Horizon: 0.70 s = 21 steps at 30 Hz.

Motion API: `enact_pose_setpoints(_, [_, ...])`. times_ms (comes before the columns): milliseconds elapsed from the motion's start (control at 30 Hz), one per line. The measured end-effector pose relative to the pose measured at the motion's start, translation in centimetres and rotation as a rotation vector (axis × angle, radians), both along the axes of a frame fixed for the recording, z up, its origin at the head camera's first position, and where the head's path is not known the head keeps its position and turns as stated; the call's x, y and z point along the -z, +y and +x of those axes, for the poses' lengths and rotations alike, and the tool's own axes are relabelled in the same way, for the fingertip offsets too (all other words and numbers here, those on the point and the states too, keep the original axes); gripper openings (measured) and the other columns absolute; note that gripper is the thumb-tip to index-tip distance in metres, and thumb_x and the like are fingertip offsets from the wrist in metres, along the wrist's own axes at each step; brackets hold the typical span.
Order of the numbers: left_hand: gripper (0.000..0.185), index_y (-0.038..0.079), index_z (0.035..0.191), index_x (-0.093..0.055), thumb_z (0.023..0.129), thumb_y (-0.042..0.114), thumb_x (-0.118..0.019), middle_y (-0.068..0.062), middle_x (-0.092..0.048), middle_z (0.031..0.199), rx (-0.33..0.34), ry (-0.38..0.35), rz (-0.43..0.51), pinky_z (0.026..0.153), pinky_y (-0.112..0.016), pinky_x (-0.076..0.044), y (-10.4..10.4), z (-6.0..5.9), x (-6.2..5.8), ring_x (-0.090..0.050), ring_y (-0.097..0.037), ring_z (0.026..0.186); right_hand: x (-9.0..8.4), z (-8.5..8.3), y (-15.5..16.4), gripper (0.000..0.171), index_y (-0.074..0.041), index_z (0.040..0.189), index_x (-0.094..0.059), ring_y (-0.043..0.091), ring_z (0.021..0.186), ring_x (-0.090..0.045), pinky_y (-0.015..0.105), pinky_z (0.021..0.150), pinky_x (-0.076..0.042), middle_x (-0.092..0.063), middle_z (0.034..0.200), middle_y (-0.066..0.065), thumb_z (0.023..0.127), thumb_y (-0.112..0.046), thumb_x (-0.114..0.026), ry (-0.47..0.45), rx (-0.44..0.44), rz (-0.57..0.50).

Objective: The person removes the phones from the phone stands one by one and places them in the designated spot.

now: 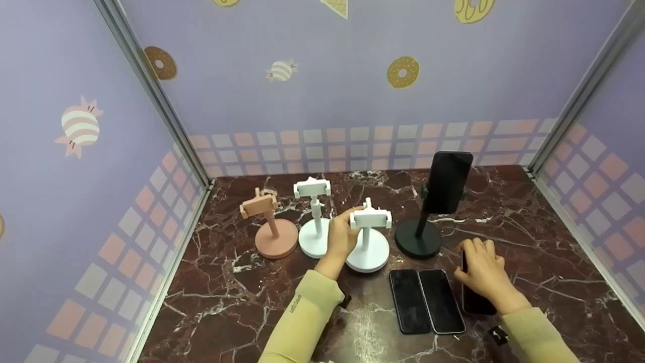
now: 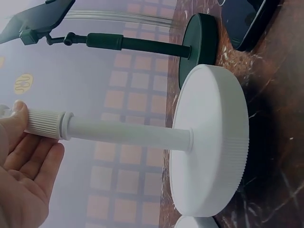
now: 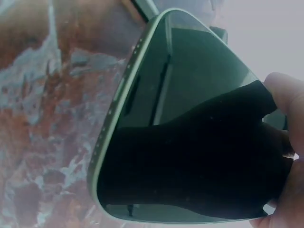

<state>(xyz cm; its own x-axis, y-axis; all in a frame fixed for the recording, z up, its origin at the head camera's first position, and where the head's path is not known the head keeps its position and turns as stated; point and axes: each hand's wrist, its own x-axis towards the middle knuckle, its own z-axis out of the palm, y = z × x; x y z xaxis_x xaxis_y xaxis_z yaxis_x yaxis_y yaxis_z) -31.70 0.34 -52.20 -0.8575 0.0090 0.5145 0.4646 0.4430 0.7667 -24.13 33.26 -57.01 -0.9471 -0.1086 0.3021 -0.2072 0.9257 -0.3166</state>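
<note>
Left hand [image 1: 343, 236] grips the nearer white stand [image 1: 367, 239]; right hand [image 1: 482, 268], over a phone [image 1: 475, 301], seemingly pinches its edges.

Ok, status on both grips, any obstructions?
Left grip: pinching rightmost white plastic phone stand, clamp empty. Right grip: holding black rectangular phone. Possible obstruction: two flat black phones alongside.

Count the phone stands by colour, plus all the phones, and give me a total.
Peach stand: 1
White stands: 2
Dark stand: 1
Phones: 4
Total: 8
</note>
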Motion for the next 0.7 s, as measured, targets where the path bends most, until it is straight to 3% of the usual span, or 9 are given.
enact_pose_setpoints(333, [0.034, -0.002, 0.114, -0.076, 0.081, -0.004, -0.072, -0.019, -0.078, 0.109, -0.002, -0.014, -0.023, 0.095, -0.046, -0.06, 0.3, -2.6, -0.2, -0.074, -0.036, 0.107, 1.3, -0.5, 0.6, 0.047, -0.004, 0.11, -0.055, 0.038, 0.102, -0.043, 0.048, 0.06, -0.039, -0.055, 0.102, 0.015, 0.071, -0.011, -0.081, -0.08, -0.038, 0.01])
enact_pose_setpoints(700, [0.038, 0.001, 0.114, -0.077, 0.077, -0.006, -0.073, -0.017, -0.078, 0.111, -0.026, -0.069, -0.045, 0.096, -0.045, -0.059, 0.5, -4.2, 0.2, -0.074, -0.035, 0.109, 1.7, -1.0, 0.7, 0.045, -0.007, 0.107, -0.055, 0.035, 0.1, -0.044, 0.045, 0.061, -0.037, -0.057, 0.104, 0.014, 0.07, -0.012, -0.081, -0.116, -0.082, 0.006])
